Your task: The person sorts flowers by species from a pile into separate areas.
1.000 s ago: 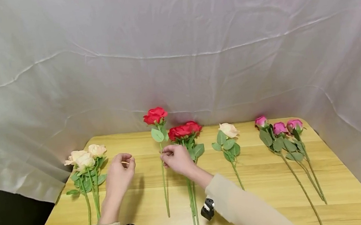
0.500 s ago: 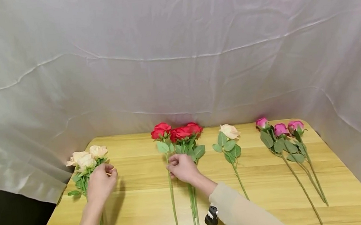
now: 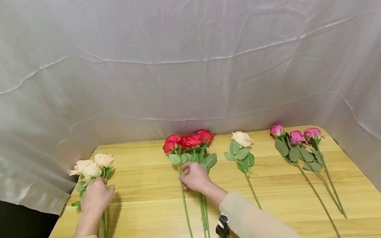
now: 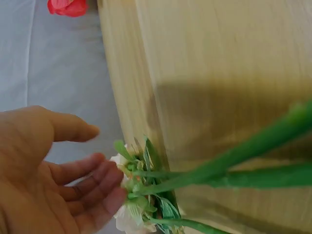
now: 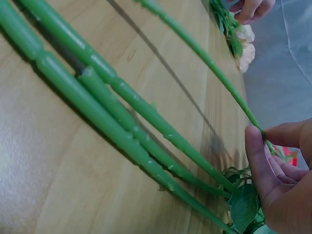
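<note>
In the head view my right hand pinches the thin green stem of a red rose between thumb and index finger. The right wrist view shows that pinch on the stem up close. Other red roses lie just right of it, their stems side by side. My left hand is over the bunch of peach roses on the left. Seen from the left wrist, its thumb stands apart from relaxed fingers near the blooms and stems; nothing is gripped. Whether the fingertips touch the flowers, I cannot tell.
A single peach rose lies right of the red ones. Several magenta roses lie at the right of the wooden table. Grey cloth hangs behind the table's back edge.
The red rose in my right hand has come down and right, beside the other red roses. My left hand has moved left and down to the peach bunch.
</note>
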The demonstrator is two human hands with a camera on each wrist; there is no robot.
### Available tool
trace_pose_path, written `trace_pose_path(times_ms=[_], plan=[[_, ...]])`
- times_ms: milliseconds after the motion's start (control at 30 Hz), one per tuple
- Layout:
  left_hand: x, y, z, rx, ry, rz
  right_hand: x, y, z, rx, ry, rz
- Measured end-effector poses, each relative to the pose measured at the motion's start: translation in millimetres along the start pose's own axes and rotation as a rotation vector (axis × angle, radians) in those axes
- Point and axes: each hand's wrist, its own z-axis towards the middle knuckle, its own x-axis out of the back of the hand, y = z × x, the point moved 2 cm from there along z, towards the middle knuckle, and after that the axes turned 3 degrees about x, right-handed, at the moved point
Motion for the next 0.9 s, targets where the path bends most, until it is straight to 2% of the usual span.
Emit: trace_pose_path(times_ms=[200, 400, 600, 900], plan=[[-5.0, -8.7, 1.6, 0.028, -0.050, 0.090, -2.5, 6.9, 2.0, 0.024, 0.003, -0.044], [-5.3, -11.6, 6.0, 0.030, -0.063, 0.103, -4.1, 10.4, 2.0, 0.042, -0.001, -0.073], [-5.3, -11.3, 8.0, 0.032, -0.119, 0.098, -6.2, 11.5, 2.0, 0.062, 0.002, -0.142], [-7.5, -12.3, 10.8, 0.030, -0.136, 0.141, -8.2, 13.5, 1.6, 0.068, 0.003, -0.187]])
